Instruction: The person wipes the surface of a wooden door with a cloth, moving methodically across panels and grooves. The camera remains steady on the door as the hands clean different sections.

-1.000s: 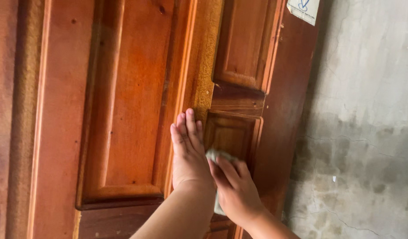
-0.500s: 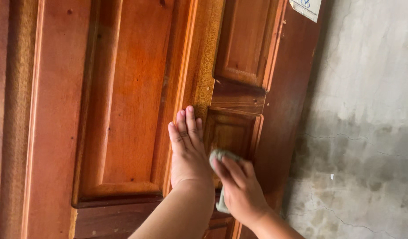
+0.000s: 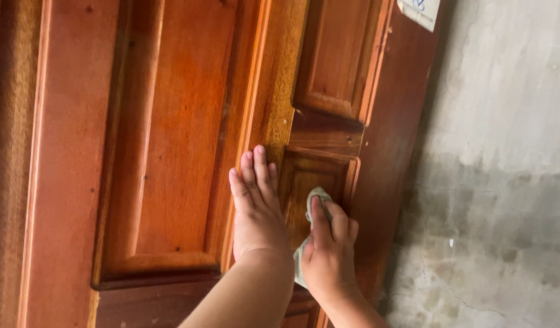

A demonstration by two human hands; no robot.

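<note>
Against the reddish-brown wooden door, both of the person's bare hands are raised side by side, close together, the forearms coming up from the bottom edge; the left hand lies flat and open on the vertical strip of wood between two recessed panels, fingers straight, held together and pointing up, gripping nothing; the right hand presses a pale grey-green cloth onto the small raised panel at the door's right side, its fingers laid over the cloth and closed on it, so that only the upper tip of the cloth and a strip by the wrist show; the rest of the cloth is hidden under the palm; the cloth touches the panel's lower right part, near its moulded edge; above that panel sits a dark cross rail, and above it a taller panel; to the left a long recessed panel runs up the door; a white paper sticker is stuck near the door's top right corner; right of the door stands a rough grey plastered wall, stained darker and cracked in its lower part.
</note>
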